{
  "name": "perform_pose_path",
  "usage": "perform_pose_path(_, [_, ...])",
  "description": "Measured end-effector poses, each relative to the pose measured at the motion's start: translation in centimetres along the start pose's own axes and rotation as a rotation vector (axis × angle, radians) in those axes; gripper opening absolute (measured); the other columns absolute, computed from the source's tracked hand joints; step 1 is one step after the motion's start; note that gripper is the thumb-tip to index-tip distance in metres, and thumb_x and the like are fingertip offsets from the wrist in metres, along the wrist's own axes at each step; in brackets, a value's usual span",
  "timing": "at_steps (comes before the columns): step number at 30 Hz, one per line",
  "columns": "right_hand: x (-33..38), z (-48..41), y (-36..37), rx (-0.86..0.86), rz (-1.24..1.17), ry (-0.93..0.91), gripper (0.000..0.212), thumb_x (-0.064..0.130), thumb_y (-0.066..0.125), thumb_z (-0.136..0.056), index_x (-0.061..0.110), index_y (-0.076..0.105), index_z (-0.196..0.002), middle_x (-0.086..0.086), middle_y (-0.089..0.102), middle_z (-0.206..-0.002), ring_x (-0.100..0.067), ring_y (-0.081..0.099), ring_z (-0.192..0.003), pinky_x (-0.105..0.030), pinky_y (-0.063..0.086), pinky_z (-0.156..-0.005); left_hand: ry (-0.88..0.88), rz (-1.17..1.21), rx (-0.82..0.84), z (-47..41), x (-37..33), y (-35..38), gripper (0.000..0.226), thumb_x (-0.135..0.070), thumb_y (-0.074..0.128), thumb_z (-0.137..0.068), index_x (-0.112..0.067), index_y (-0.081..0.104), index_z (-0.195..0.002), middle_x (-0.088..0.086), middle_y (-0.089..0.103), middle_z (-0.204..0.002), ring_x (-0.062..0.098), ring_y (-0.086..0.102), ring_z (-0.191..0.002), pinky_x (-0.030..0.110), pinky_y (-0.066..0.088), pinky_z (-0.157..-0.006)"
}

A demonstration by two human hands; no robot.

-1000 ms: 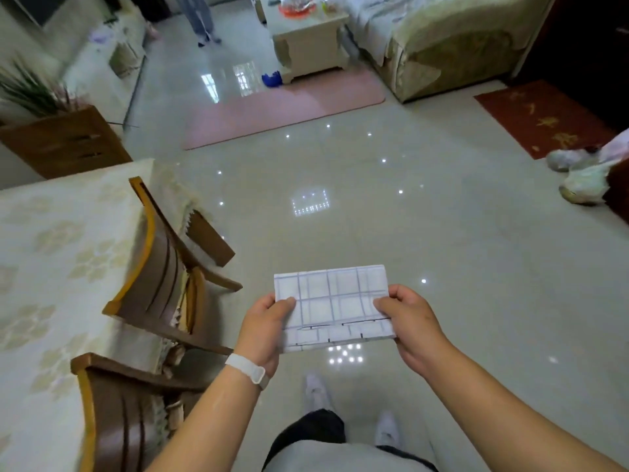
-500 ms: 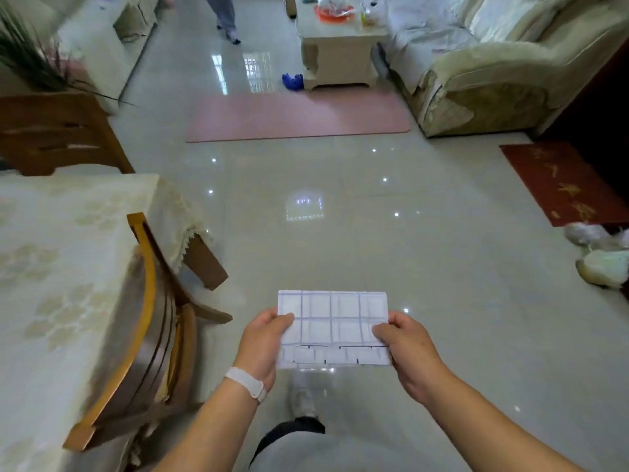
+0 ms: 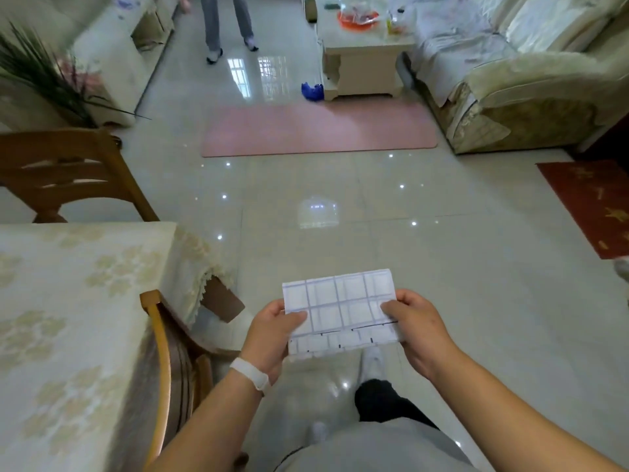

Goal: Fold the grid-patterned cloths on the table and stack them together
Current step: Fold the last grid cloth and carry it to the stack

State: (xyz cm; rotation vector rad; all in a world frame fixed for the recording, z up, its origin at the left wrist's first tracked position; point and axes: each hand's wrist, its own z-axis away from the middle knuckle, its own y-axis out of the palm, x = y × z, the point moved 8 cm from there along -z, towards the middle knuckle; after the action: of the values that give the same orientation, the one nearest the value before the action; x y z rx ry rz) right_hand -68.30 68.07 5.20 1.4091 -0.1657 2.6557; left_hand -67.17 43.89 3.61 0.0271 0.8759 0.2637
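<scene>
Grid-patterned cloth [image 3: 340, 311], folded into a small rectangle, hangs in the air in front of me over the tiled floor [image 3: 476, 267], held between both my hands and not on the table. At my far left the table [image 3: 68, 301], under its pale flowered cover, lies well apart from the cloth, and a wooden chair [image 3: 160, 352] is tucked against its edge. My left hand [image 3: 272, 335], with a white band [image 3: 250, 373] at the wrist, grips the cloth's left edge, thumb pressed on the top face. My right hand [image 3: 415, 328] pinches the right edge the same way, thumb across the top. Farther off a pink mat [image 3: 316, 131] lies before a coffee table [image 3: 360, 69], and a red rug [image 3: 592, 206] shows at the far right
</scene>
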Motion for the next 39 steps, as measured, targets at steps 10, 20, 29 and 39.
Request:
perform_pose_path(10, [8.2,-16.8,6.5,0.218,0.014,0.059,0.016,0.011,0.061,-0.073,0.006,0.068,-0.086,-0.016,0.069,-0.085,-0.028,0.064,-0.075,-0.042,0.049,-0.071,-0.007,0.096,-0.179,-12.5,-8.2,0.9,0.024,0.005,0.059,-0.085,-0.004,0.065,-0.107,0.023,0.069,-0.105,0.039,0.066,-0.095,0.059,0.05,-0.089])
perform_pose_path(20, [19.0,-29.0,12.5,0.38,0.164,-0.035,0.018,0.002,0.056,-0.084,0.013,0.067,-0.076,-0.008,0.065,-0.073,-0.025,0.059,-0.071,-0.041,0.05,-0.067,0.054,0.16,-0.352,-20.5,-17.4,3.6,0.027,0.003,0.057,-0.088,-0.007,0.064,-0.112,0.016,0.072,-0.105,0.037,0.068,-0.097,0.057,0.053,-0.085])
perform_pose_path(29, [21.1,-35.3,19.6,0.447,0.252,0.047,0.016,0.004,0.056,-0.084,0.013,0.068,-0.083,-0.014,0.068,-0.084,-0.031,0.063,-0.08,-0.046,0.053,-0.073,0.06,0.257,-0.495,-25.5,-21.6,-0.9,0.023,0.001,0.062,-0.086,-0.006,0.065,-0.107,0.019,0.071,-0.101,0.039,0.067,-0.094,0.056,0.053,-0.086])
perform_pose_path(39, [26.8,-44.6,33.6,0.434,0.341,0.002,0.016,0.004,0.055,-0.086,0.011,0.069,-0.085,-0.016,0.069,-0.088,-0.031,0.064,-0.08,-0.047,0.054,-0.076,0.043,0.374,-0.464,-37.9,-30.3,-9.7,0.019,0.001,0.06,-0.087,-0.006,0.066,-0.103,0.02,0.072,-0.1,0.038,0.068,-0.093,0.056,0.054,-0.083])
